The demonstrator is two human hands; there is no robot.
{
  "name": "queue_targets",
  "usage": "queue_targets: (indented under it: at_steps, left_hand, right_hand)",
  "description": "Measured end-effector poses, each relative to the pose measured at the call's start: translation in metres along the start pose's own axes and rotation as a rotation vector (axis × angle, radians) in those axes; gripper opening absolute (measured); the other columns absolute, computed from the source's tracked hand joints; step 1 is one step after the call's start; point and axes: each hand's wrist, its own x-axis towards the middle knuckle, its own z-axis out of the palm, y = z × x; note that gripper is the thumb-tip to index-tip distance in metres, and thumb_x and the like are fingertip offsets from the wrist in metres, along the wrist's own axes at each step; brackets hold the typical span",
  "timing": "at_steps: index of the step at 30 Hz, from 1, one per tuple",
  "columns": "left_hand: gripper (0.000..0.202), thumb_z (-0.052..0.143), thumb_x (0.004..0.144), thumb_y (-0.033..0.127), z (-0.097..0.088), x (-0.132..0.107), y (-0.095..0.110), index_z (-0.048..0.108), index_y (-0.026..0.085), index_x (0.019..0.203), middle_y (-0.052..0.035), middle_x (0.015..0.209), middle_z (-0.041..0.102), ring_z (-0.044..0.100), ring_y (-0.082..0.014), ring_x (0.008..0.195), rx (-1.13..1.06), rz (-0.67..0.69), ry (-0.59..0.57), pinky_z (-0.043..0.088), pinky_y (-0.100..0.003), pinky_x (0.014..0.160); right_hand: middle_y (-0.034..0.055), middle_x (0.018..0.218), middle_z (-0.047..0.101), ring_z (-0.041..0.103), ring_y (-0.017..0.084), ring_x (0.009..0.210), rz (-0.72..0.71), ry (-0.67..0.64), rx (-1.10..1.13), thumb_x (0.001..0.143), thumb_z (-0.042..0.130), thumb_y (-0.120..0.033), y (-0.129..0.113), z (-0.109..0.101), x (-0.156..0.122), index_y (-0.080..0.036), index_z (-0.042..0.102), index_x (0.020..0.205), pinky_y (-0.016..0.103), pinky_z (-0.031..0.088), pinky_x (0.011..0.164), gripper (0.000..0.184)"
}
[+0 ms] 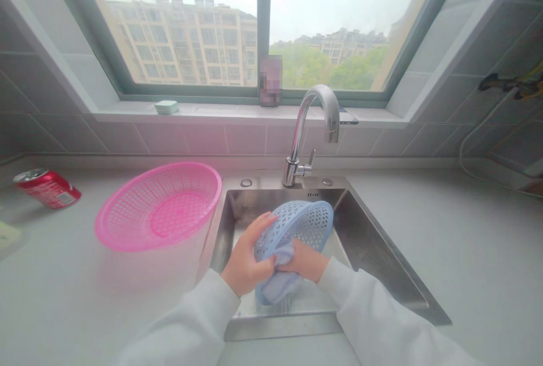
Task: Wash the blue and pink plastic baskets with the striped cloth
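Observation:
A light blue plastic colander [311, 222] with a pattern of small holes is held tilted on its side over the sink [377, 253]. My left hand [250, 258] grips its rim from the left, thumb in front and fingers behind the wall. Inside the bowl, my right hand [303, 258] is closed on a pale cloth [282, 284], pressing it against the colander. Part of the cloth hangs below my fingers. The fingertips of my right hand are mostly hidden by the cloth and the rim.
A pink plastic basket [182, 216] rests on the counter left of the sink, with a red drink can [48, 188] farther left. The chrome faucet [301, 128] rises behind the sink. A pale green box [166, 107] and a phone [348, 117] lie on the windowsill.

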Motion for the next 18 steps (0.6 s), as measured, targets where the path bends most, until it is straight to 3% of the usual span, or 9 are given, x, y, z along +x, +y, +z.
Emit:
queue_targets:
  at_steps: [4, 7, 11, 13, 16, 18]
  left_hand:
    - [0.076, 0.071, 0.069, 0.023, 0.001, 0.000, 0.004, 0.064, 0.027, 0.145, -0.0122, 0.164, 0.049, 0.039, -0.0422, 0.155, 0.049, 0.046, -0.023, 0.028, -0.062, 0.128]
    - [0.076, 0.072, 0.070, 0.023, 0.001, -0.001, 0.004, 0.063, 0.026, 0.146, -0.0127, 0.164, 0.049, 0.039, -0.0419, 0.155, 0.023, 0.046, -0.007, 0.029, -0.061, 0.128]
    - [0.078, 0.070, 0.067, 0.020, 0.001, -0.001, 0.003, 0.064, 0.025, 0.144, -0.0126, 0.163, 0.050, 0.041, -0.0415, 0.154, 0.051, 0.033, -0.004, 0.028, -0.061, 0.129]
    - [0.077, 0.069, 0.067, 0.019, 0.001, -0.001, 0.004, 0.065, 0.026, 0.144, -0.0125, 0.163, 0.050, 0.041, -0.0414, 0.154, 0.075, 0.038, -0.003, 0.029, -0.061, 0.128]
    - [0.077, 0.069, 0.068, 0.020, 0.001, -0.001, 0.004, 0.064, 0.026, 0.145, -0.0129, 0.163, 0.049, 0.040, -0.0411, 0.155, 0.069, 0.062, -0.009, 0.031, -0.061, 0.127]
    - [0.077, 0.070, 0.069, 0.021, 0.001, -0.001, 0.003, 0.062, 0.025, 0.146, -0.0134, 0.163, 0.049, 0.041, -0.0412, 0.154, 0.056, 0.071, -0.014, 0.031, -0.061, 0.127]
  right_hand:
    - [0.0101, 0.118, 0.080, 0.062, 0.040, 0.134, -0.010, 0.118, 0.019, 0.073, 0.084, -0.042, 0.001, -0.010, -0.004, -0.027, 0.082, 0.107, 0.062, 0.038, 0.123, 0.037]
    - [0.0060, 0.125, 0.078, 0.054, 0.037, 0.144, -0.016, 0.122, 0.013, 0.071, 0.084, -0.039, -0.001, -0.013, -0.007, -0.031, 0.083, 0.097, 0.057, 0.033, 0.127, 0.027]
    - [0.0102, 0.112, 0.082, 0.065, 0.041, 0.130, 0.034, -0.013, 0.009, 0.072, 0.082, -0.036, -0.002, -0.003, -0.002, -0.024, 0.083, 0.103, 0.062, 0.039, 0.121, 0.033]
    - [0.0112, 0.114, 0.082, 0.067, 0.041, 0.127, 0.023, 0.023, -0.025, 0.070, 0.084, -0.036, 0.000, -0.004, -0.003, -0.023, 0.083, 0.107, 0.062, 0.042, 0.120, 0.040]
    - [0.0086, 0.127, 0.078, 0.061, 0.039, 0.135, -0.038, 0.129, -0.095, 0.071, 0.084, -0.039, 0.005, -0.014, -0.007, -0.027, 0.083, 0.105, 0.060, 0.040, 0.121, 0.035]
    - [0.0082, 0.128, 0.078, 0.060, 0.039, 0.137, -0.092, 0.131, -0.188, 0.067, 0.087, -0.038, 0.008, -0.018, -0.008, -0.029, 0.084, 0.102, 0.060, 0.038, 0.123, 0.036]
